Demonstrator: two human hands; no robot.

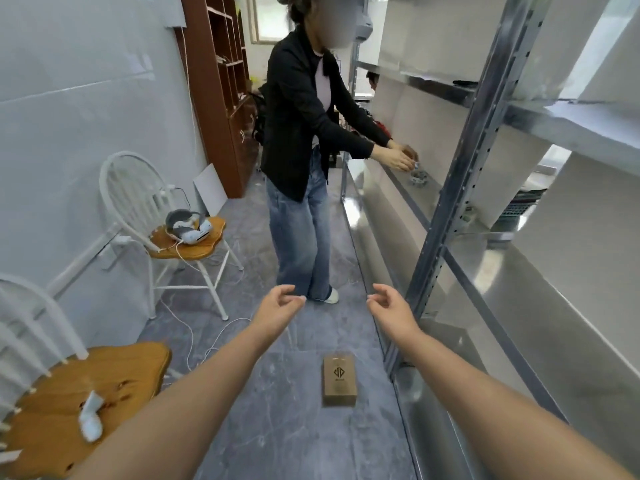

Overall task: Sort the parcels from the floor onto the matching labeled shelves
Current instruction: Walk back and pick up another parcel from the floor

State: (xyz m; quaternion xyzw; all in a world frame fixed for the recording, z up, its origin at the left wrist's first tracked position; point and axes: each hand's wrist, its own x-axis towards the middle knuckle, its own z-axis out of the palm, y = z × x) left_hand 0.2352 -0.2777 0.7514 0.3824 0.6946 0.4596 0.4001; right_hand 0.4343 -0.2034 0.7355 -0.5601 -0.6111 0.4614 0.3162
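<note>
Grey floor [277,427] carries a brown parcel [339,380] below and between your left hand [277,306] and right hand [391,306], both empty with loosely curled fingers.

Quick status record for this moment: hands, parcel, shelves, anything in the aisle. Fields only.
left hand: empty, fingers loosely curled, held out above the floor
right hand: empty, fingers loosely curled, held out beside the shelf post
parcel: brown cardboard box flat on the grey floor, below and between the hands, untouched
shelves: metal rack along the right side; labels not readable
aisle: another person stands ahead, both hands reaching into a shelf
left side: two chairs; the far chair holds a headset
</note>
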